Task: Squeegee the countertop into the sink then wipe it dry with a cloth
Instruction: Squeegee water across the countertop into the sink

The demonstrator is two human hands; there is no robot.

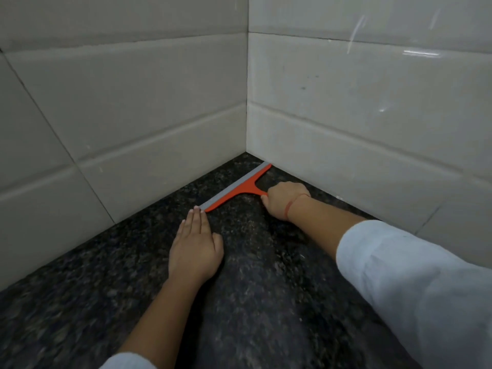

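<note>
Head view, looking down into a corner of dark speckled worktop (266,288) between two tiled walls (133,102). Shows the orange squeegee (239,190) laid across that corner, grey blade (234,185) down on the stone, with the far tip at or against the right-hand wall and the near tip out toward the left-hand wall. Seems set this deep to catch water from the very back before drawing it forward.

Shows the right hand (283,201) clenched round the handle, with a red thread (291,207) at the wrist and a pale sleeve (426,288) ending short of it. Reads as the pulling grip, wrist kept low to hold the blade edge flat.

Shows the left hand (195,249) released, palm down on the worktop, fingers straight and together, fingertips (197,209) meeting the near end of the blade. Likely steadies or presses that end to keep the rubber down along its whole length.

Cannot judge the wetness of the stone through the blur. Shows no sink and no cloth. Places the task early on that evidence: squeegee stroke at its start, wipe-dry not yet begun.
</note>
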